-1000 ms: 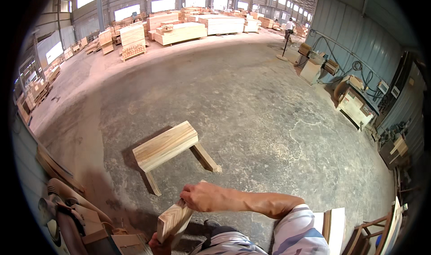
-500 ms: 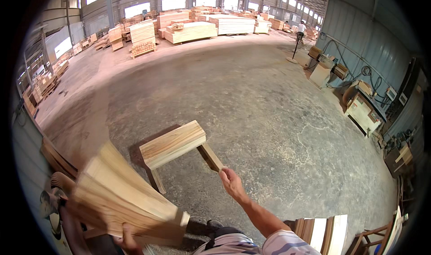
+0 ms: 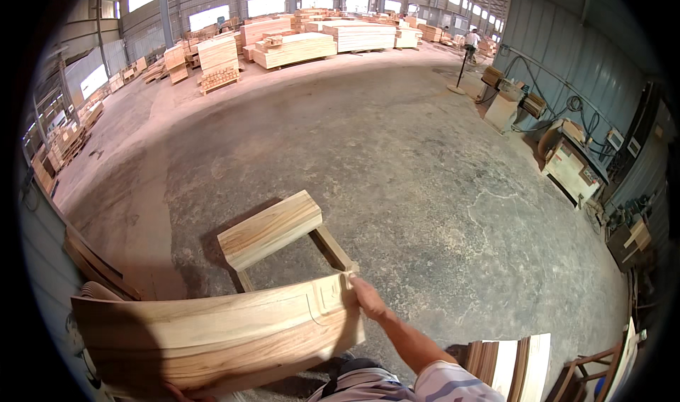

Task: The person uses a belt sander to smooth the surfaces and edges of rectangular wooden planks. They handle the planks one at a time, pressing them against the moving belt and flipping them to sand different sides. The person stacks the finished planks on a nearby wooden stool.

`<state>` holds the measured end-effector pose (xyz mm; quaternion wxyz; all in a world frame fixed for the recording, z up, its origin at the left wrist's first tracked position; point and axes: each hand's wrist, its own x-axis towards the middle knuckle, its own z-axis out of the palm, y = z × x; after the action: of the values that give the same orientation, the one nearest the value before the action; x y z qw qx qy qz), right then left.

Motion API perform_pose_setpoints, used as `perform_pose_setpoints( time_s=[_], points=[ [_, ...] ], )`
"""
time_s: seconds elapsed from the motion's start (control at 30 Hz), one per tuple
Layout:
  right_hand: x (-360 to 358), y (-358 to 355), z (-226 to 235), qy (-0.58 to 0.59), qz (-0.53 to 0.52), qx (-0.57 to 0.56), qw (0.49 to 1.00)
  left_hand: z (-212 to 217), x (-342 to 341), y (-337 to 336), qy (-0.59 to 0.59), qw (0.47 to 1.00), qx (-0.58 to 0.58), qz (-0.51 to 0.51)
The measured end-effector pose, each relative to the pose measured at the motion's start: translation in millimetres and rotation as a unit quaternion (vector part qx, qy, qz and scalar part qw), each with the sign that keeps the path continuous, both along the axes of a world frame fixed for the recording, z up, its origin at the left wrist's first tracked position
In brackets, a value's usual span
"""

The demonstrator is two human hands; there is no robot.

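Observation:
A wide, pale wooden board [image 3: 212,331] with a carved, grooved outline near its right end stretches across the lower left, in front of my body. My left hand [image 3: 185,393] grips its near edge from below; most of that hand is hidden behind the board or cut off by the picture's edge. At the board's right end, my right hand [image 3: 367,300] is closed on the far corner, with the fingertips partly hidden. Just beyond stands a low wooden support, a thick wooden block [image 3: 270,230] with a narrow rail [image 3: 331,247] running toward my right hand.
Boards [image 3: 506,363] are stacked at the lower right beside a wooden frame [image 3: 579,370]. Machines [image 3: 572,172] with cables line the right wall. Large timber stacks [image 3: 294,50] fill the far side, where a person [image 3: 471,39] stands. Concrete floor [image 3: 404,161] spreads between.
The board has swung from slanting at the left to lying crosswise, its right end reaching my right hand. My right hand has left the rail's end and moved slightly nearer, onto the board.

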<state>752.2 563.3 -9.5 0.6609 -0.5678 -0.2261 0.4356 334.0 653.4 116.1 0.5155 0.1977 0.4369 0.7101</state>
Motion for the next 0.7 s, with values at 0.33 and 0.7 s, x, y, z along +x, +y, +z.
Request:
perform_pose_setpoints(
  time_s=[0.33, 0.7],
  points=[
    [22.4, -23.7, 11.4, 0.045, 0.004, -0.101, 0.994, -29.1, -2.6, -30.1, -0.104, 0.992, -0.04, -0.054],
    [43.3, -12.2, 9.6, -0.225, 0.132, -0.111, 0.959, -114.4, -26.3, -57.2, -0.295, 0.944, -0.017, -0.15]
  ],
)
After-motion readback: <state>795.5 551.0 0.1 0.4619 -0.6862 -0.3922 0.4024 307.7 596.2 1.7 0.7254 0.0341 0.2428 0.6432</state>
